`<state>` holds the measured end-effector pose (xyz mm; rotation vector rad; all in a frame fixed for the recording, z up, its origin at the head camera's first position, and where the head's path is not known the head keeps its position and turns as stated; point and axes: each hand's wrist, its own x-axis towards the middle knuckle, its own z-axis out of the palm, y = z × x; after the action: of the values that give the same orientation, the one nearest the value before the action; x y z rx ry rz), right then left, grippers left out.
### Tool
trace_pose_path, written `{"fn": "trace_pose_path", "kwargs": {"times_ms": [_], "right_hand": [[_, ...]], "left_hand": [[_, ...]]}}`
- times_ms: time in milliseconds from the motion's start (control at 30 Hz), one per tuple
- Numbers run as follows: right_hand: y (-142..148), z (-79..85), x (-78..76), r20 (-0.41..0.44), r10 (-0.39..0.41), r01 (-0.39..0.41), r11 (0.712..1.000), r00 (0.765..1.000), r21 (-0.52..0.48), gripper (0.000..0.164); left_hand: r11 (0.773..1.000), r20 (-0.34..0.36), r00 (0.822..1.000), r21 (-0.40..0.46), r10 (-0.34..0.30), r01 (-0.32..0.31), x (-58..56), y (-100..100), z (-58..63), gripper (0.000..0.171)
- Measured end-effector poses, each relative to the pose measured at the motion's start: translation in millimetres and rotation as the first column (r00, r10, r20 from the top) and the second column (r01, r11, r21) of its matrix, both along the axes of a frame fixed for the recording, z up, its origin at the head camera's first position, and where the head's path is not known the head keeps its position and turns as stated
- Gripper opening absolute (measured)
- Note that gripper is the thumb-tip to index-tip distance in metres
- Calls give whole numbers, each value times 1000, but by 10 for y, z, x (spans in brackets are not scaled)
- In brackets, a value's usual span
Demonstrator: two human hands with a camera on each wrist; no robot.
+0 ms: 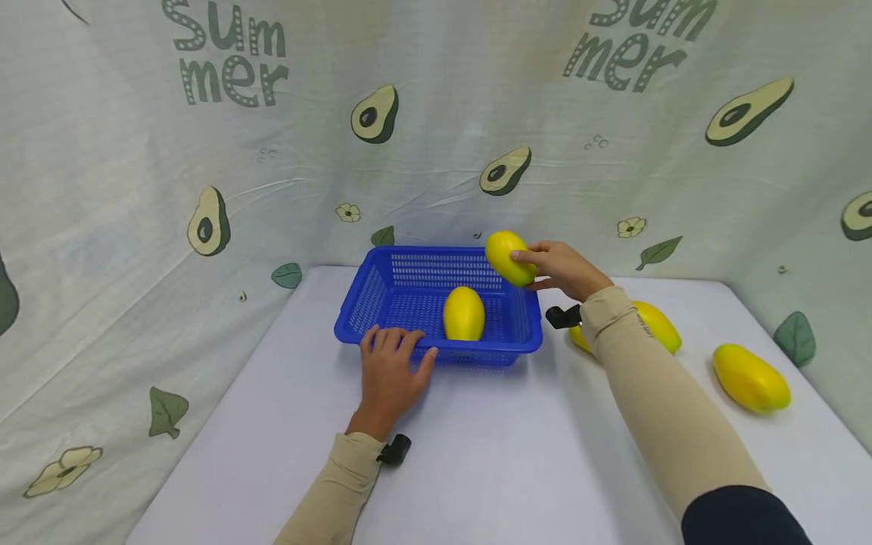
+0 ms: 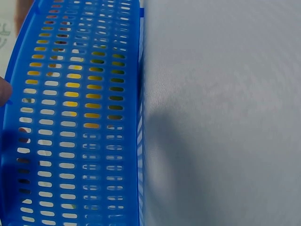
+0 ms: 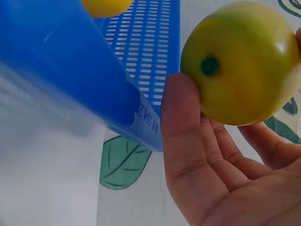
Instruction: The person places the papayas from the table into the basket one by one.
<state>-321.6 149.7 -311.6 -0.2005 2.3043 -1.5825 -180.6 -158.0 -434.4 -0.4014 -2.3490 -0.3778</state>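
Observation:
A blue plastic basket [image 1: 436,345] with slotted walls stands towards the back of the table, and a yellow mango [image 1: 464,313] lies inside it. My left hand [image 1: 391,375] grips the basket's near rim, fingers bent over the top edge and thumb against the front. In the left wrist view the slotted wall [image 2: 66,141] fills the left side, yellow showing through. My right hand [image 1: 562,266] holds another yellow mango [image 1: 507,257] above the basket's right end, thumb and fingers around its sides. The right wrist view shows this held mango [image 3: 240,66] with a dark green stem end.
Right of the basket, two mangoes lie partly behind the right forearm, one of them [image 1: 657,327] showing more. Another mango [image 1: 752,378] rests nearer the right edge of the white table [image 1: 504,469]. A printed cloth [image 1: 436,174] hangs behind and at the sides.

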Motion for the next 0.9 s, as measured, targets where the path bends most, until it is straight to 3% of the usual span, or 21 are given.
{"fn": "trace_pose_path", "kwargs": {"times_ms": [400, 667, 900], "right_hand": [[-124, 1, -96, -27, -16, 19, 995, 1000, 100, 77], [-122, 49, -45, -17, -55, 56, 996, 998, 65, 67], [-21, 97, -5, -76, -24, 29, 997, 997, 65, 57]], "left_hand": [[1000, -2, 1000, -13, 4, -4, 4, -11, 12, 41], [1000, 16, 1000, -10, 3, -3, 5, 4, 5, 40], [1000, 8, 1000, -12, 4, -4, 5, -7, 17, 39]]}}
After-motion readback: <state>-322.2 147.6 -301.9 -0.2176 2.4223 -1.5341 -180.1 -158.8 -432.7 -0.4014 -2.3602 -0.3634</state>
